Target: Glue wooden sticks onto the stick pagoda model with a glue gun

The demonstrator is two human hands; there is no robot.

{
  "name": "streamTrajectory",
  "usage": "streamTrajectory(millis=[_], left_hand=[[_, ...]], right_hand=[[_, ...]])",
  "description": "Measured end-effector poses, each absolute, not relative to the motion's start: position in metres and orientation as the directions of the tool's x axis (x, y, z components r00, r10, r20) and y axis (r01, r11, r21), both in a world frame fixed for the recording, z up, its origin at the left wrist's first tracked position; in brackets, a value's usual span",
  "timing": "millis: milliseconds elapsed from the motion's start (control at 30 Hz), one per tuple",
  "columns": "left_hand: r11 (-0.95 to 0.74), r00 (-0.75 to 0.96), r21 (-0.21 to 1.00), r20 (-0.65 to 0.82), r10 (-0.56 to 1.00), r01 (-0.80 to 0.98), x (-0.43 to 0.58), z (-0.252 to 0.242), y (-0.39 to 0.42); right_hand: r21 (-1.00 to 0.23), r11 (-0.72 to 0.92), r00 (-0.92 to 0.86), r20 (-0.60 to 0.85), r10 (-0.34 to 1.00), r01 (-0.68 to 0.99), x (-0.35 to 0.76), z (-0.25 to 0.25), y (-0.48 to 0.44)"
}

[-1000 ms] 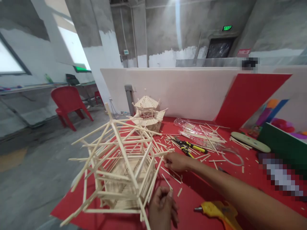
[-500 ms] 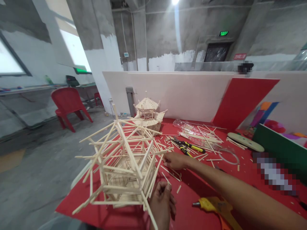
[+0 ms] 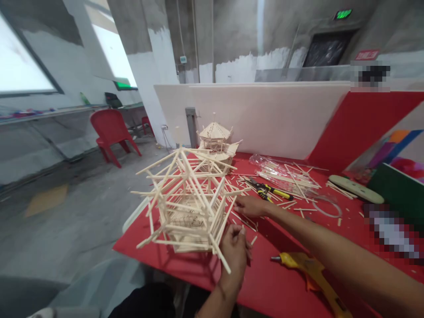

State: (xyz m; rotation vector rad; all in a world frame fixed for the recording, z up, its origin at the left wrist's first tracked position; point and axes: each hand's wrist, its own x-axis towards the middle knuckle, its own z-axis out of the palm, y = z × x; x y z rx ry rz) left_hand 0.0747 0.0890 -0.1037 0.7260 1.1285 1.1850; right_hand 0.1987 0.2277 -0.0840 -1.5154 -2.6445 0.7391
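A pavilion frame of thin wooden sticks [image 3: 194, 221] stands on the red tabletop, its roof ribs meeting at an upright peak. Beside its front right corner is my left hand [image 3: 233, 247], fingers curled and thumb pressed in; a pale tip shows by the thumb, but I cannot make out what is held. Farther back, my right hand [image 3: 251, 206] reaches to the frame's right side with bent fingers close together. The frame's protruding sticks come near those fingertips, and whatever they grip is hidden. Loose sticks [image 3: 247, 222] lie between the hands.
Behind stands a roofed stick pavilion [image 3: 215, 141]. Yellow-black pliers [image 3: 278, 192] lie among scattered sticks and a plastic bag of sticks [image 3: 281, 174]. A yellow glue gun [image 3: 304, 265] rests below my right forearm. A red chair [image 3: 111, 132] stands left on the floor.
My view has tipped down and turned left, so everything sits higher and farther right. Both hands stay at nearly the same places beside the frame.
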Motion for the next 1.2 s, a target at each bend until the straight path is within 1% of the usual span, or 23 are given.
streamTrajectory(millis=[133, 233, 333, 400, 467, 567, 700, 867, 1067, 1133, 1200], left_hand=[[0.287, 0.011, 0.898, -0.301, 0.954, -0.334, 0.073, -0.1, 0.08], [0.358, 0.037, 0.848, -0.374, 0.926, -0.391, 0.066, -0.092, 0.065], [0.395, 0.05, 0.806, -0.417, 0.907, -0.441, 0.05, -0.081, 0.042], [0.447, 0.099, 0.773, -0.454, 0.885, -0.451, 0.033, -0.069, 0.026], [0.478, 0.106, 0.734, -0.492, 0.864, -0.482, 0.014, -0.053, 0.012], [0.458, 0.099, 0.713, -0.485, 0.869, -0.531, -0.011, -0.028, 0.001], [0.417, 0.079, 0.735, -0.448, 0.89, -0.535, -0.029, -0.003, 0.002], [0.386, 0.076, 0.744, -0.415, 0.907, -0.545, -0.032, 0.007, 0.01], [0.381, 0.089, 0.746, -0.4, 0.912, -0.546, -0.032, 0.006, 0.014], [0.371, 0.082, 0.75, -0.393, 0.916, -0.548, -0.033, 0.006, 0.014], [0.372, 0.077, 0.756, -0.396, 0.915, -0.538, -0.035, 0.006, 0.015]], right_hand=[[-0.405, 0.403, -0.517, -0.224, 0.826, 0.82, 0.198, -0.082, 0.224], [-0.401, 0.379, -0.492, -0.231, 0.839, 0.834, 0.196, -0.077, 0.219], [-0.392, 0.348, -0.463, -0.25, 0.85, 0.852, 0.194, -0.072, 0.215], [-0.386, 0.328, -0.443, -0.263, 0.857, 0.863, 0.192, -0.07, 0.213], [-0.38, 0.31, -0.427, -0.273, 0.862, 0.871, 0.19, -0.068, 0.211], [-0.372, 0.293, -0.408, -0.283, 0.868, 0.881, 0.187, -0.063, 0.208], [-0.362, 0.286, -0.394, -0.275, 0.877, 0.887, 0.186, -0.05, 0.201], [-0.377, 0.31, -0.393, -0.166, 0.904, 0.873, 0.19, -0.018, 0.177], [-0.469, 0.385, -0.432, 0.009, 0.902, 0.795, 0.184, 0.021, 0.119], [-0.527, 0.38, -0.402, 0.079, 0.912, 0.76, 0.178, 0.024, 0.096], [-0.686, 0.317, -0.281, 0.169, 0.945, 0.654, 0.171, 0.02, 0.074]])
